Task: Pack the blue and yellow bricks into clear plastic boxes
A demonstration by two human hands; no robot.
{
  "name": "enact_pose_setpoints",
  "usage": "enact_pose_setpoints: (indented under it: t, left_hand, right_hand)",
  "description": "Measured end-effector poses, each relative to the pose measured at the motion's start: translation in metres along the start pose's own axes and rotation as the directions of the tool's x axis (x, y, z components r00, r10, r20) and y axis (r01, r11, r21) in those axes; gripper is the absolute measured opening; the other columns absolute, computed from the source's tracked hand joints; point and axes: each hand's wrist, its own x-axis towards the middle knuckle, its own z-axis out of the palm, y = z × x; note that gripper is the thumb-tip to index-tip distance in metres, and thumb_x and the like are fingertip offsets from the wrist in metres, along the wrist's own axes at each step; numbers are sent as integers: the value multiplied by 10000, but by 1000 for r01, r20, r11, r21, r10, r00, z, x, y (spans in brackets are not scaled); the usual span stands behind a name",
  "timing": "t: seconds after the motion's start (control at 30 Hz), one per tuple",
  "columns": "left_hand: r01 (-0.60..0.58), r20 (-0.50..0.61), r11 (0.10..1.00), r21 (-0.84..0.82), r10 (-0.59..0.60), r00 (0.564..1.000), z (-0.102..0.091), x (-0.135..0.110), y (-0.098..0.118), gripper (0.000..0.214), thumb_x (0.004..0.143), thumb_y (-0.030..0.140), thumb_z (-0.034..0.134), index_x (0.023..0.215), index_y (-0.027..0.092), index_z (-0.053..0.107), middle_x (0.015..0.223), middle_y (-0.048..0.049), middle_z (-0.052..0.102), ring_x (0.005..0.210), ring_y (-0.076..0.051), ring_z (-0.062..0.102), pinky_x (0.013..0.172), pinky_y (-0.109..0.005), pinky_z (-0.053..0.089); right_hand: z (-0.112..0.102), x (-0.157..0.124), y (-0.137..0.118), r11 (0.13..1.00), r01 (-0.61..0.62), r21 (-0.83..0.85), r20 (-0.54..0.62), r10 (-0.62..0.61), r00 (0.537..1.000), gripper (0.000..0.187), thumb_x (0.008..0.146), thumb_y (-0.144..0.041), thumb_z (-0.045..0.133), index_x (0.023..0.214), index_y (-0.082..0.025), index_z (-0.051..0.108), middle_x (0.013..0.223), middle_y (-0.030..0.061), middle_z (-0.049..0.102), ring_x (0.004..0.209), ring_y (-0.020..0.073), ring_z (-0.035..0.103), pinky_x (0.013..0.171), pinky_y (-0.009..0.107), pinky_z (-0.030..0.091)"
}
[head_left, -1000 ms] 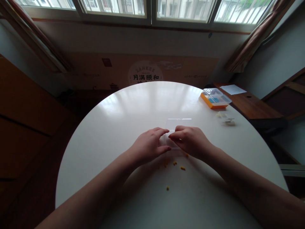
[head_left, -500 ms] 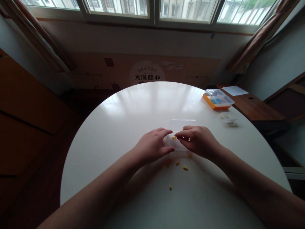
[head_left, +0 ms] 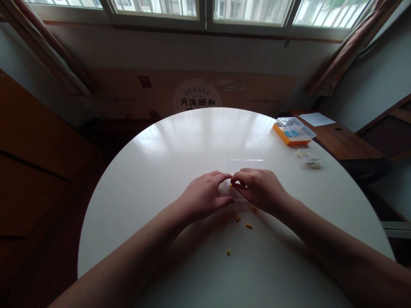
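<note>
A small clear plastic box (head_left: 245,164) with its lid open lies on the round white table (head_left: 180,145). My left hand (head_left: 202,196) curls around the box's left end, thumb and fingers gripping it. My right hand (head_left: 260,188) hovers over the box with its fingertips pinched together; what they pinch is too small to make out. Several small orange pellets (head_left: 247,225) lie scattered on the table just in front of the box, one (head_left: 228,252) nearer me.
An orange tray with a clear lid (head_left: 293,131) sits at the table's far right, with a small clear packet (head_left: 308,158) beside it. A wooden desk with a paper (head_left: 316,119) stands to the right. Windows and a cardboard panel (head_left: 195,92) are behind the table.
My right hand's pinched fingers moved left toward my left hand, over the box's left end. An orange pellet seen at the fingertips half a second ago is now barely visible.
</note>
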Motion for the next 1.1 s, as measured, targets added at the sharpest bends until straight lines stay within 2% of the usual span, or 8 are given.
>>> enact_pose_setpoints:
  t: [0.17,0.37,0.47,0.67,1.1]
  left_hand:
    - [6,-8,1000,-5,-6,1000,0,0,0,511,778,376,686,1259,250,570,1280,-54,595,1124,-253,574,943,-355,473]
    - [10,-4,1000,-18,-11,1000,0,-1,-1,514,785,373,677,1270,246,566,1290,-57,592,1128,-250,574,950,-361,471]
    - [9,-3,1000,-13,-9,1000,0,-1,0,513,788,382,675,1270,244,564,1288,-49,594,1121,-244,577,950,-358,473]
    - [14,1,1000,-8,-14,1000,-1,0,1,509,794,392,667,1272,251,560,1286,-45,594,1126,-248,572,943,-354,473]
    - [5,-6,1000,-6,-5,1000,0,0,-1,507,788,392,677,1261,249,564,1277,-48,599,1123,-253,573,950,-358,469]
  right_hand:
    - [0,-2,-2,998,-55,37,-13,56,998,176,857,-327,563,881,-270,728,825,-13,683,677,89,576,583,202,273]
    - [-5,-10,6,995,63,79,50,-67,997,232,849,-268,567,986,-366,727,876,-38,666,682,57,567,583,186,293]
    - [-5,-11,8,995,76,59,74,-80,994,206,858,-307,574,977,-389,721,858,-47,654,673,53,546,574,189,269]
    - [-2,-4,6,997,75,16,100,-77,992,204,893,-397,540,928,-338,733,816,-26,643,629,52,496,557,207,212]
    - [-3,-3,3,999,33,29,115,-36,993,195,891,-359,537,945,-344,723,797,-38,644,647,51,488,567,201,196]
